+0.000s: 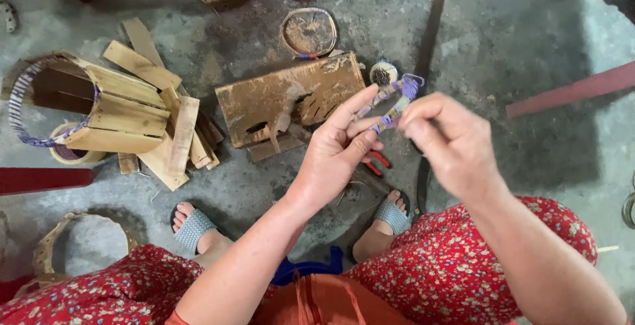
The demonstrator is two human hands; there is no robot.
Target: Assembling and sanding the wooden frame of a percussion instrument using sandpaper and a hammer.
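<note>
Fingers of the left hand [340, 145] and right hand [444, 141] close on a thin bamboo strip [391, 103] bound in purple cord [411, 87], held above the floor [529, 27]. Best kept taut, wraps close together. The cord's free end and the grip points are blurred.

Bamboo strip [390, 103]: pale, wound with purple plastic-looking tape, slightly glossy. Slat basket [99, 103], far left: raw wood, matt, purple-banded rim. Work block [291, 96]: worn, rough wood, notched. Floor [516, 27]: grey concrete, matt, stained. Sandals [193, 229]: woven grey straps.
</note>
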